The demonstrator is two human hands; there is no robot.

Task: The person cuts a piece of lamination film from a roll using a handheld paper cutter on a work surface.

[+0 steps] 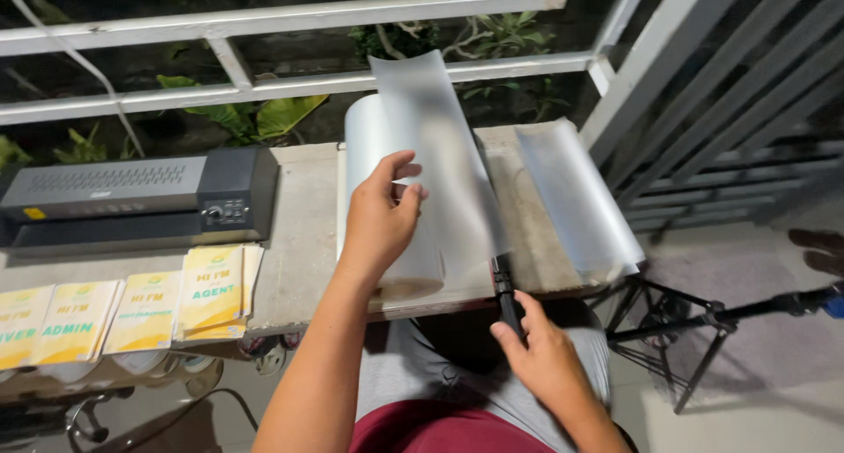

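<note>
Left hand (380, 216) pinches a thin, floppy, slick laminating film sheet (431, 154) at its edge; right hand (538, 356) grips a black cutter handle (505, 299).

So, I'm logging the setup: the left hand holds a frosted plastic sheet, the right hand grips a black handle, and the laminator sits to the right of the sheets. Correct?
Not quite: in the head view the laminator sits to the left of the sheets. The left hand does hold the frosted plastic sheet, and the right hand grips the black handle.

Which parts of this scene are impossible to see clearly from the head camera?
- Black tool: upper part hidden behind the clear plastic sheet; right hand covers its grip.
- Left hand: fingertips motion-blurred.
- Yellow cards: leftmost cut by frame edge.
- Laminator: buttons too small.
</note>
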